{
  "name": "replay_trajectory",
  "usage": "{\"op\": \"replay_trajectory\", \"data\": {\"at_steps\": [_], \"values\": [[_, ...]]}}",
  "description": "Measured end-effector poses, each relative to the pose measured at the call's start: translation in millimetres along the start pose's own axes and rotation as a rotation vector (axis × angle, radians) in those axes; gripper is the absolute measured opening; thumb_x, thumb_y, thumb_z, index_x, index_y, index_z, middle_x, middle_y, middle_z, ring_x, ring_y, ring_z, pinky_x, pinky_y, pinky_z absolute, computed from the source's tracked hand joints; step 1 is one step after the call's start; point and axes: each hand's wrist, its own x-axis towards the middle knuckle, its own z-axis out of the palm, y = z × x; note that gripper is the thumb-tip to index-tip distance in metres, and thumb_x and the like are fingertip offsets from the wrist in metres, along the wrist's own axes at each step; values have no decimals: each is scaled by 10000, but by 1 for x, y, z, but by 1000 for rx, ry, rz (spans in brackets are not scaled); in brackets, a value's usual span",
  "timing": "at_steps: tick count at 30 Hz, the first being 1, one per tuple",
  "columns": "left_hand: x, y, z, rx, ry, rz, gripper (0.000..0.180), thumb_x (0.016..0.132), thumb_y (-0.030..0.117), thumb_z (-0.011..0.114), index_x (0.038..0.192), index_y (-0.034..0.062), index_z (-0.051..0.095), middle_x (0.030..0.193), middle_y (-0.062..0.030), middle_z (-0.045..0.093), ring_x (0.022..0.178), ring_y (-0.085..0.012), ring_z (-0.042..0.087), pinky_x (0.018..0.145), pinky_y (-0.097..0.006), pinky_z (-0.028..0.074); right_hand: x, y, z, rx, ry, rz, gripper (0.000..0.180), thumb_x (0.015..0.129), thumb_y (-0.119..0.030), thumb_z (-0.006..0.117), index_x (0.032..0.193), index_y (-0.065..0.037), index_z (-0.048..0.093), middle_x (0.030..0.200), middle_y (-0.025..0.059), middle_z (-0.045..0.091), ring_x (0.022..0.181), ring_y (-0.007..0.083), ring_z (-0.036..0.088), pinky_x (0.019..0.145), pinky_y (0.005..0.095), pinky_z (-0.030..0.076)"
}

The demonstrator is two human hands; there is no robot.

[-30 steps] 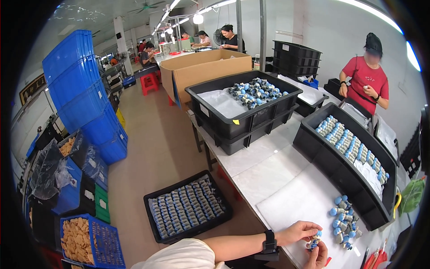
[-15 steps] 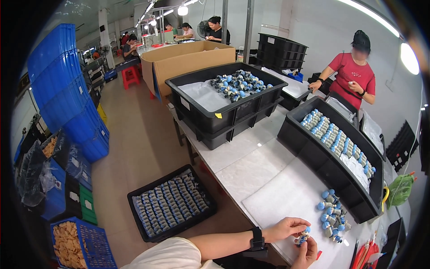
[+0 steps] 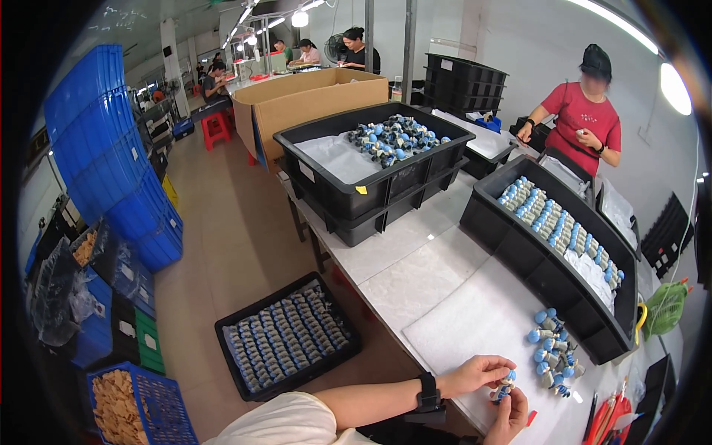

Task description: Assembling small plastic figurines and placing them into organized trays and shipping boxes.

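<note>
Between my two hands, above the near edge of the white-covered table, is a small figurine (image 3: 505,389) with a blue head and dark-and-pale body. My left hand (image 3: 475,374) pinches it at the head from the left. The fingers of my right hand (image 3: 507,420) close on its lower part from below. Just right of my hands lies a loose pile of similar blue-headed figurines (image 3: 550,352). Beyond that pile, a long black crate (image 3: 549,274) holds rows of figurines beside a crumpled white sheet.
Stacked black crates (image 3: 356,215) with jumbled figurines stand farther back, before a cardboard box (image 3: 319,100). A black tray (image 3: 285,393) of figurine rows is at lower left. Red-handled tools (image 3: 610,419) lie at right. Across the table stands a person (image 3: 582,119) in red.
My hands stay nearly in place, both still on the figurine. The view has shifted slightly. The person in red has moved the head and hands a little.
</note>
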Motion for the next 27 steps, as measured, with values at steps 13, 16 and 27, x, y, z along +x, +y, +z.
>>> {"op": "replay_trajectory", "data": {"at_steps": [13,16,27], "values": [[-1,13,-1,-193,97,-23,272,896,176,461,1118,33,525,938,-36,593,845,-97,557,758,-261,463,9,14,0,92,-100,-15,385,725,54,626,1083,48,484,998,97,546,896,135,541,745,245,463],[4,17,-6,-225,84,-16,284,900,161,446,1123,-4,510,958,-68,584,859,-136,559,782,-284,465,16,14,7,188,-86,-4,386,738,34,631,1098,34,492,994,98,564,831,118,555,719,230,464],[-1,12,4,-186,95,-55,264,897,158,461,1121,35,529,947,-36,590,826,-95,547,716,-222,444,6,13,-3,152,-110,1,383,765,-14,629,1113,34,475,998,114,561,836,126,558,733,233,467]]}}
